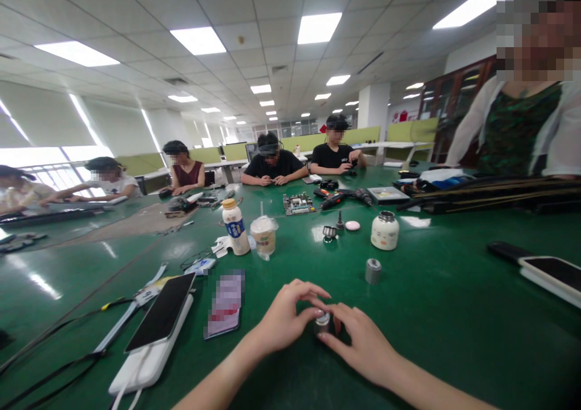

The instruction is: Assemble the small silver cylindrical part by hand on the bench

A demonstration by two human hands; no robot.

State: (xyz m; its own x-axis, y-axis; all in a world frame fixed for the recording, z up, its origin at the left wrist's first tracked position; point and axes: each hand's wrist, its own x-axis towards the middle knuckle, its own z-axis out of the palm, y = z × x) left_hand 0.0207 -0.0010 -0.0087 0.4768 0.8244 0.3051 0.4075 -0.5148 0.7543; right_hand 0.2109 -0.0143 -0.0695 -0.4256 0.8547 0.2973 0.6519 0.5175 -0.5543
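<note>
In front of me on the green table, both my hands meet around a small grey metal cylinder point(322, 320) with a shiny top. My left hand point(288, 313) curves in from the left, its thumb touching the cylinder's top edge. From the other side, my right hand point(361, 340) grips the cylinder between thumb and fingers, which partly cover it. A similar metal cylinder point(373, 271) stands upright a little farther off to the right. Behind that is a white jar point(385, 231) with an open metal mouth and printed faces.
A phone point(226, 304) and a white power bank point(149, 361) under a dark phone point(162, 310) lie left. A bottle point(236, 228), a drink cup point(264, 237), a circuit board point(298, 204) and a pink lid point(352, 225) stand or lie ahead. Several people sit across; another stands right.
</note>
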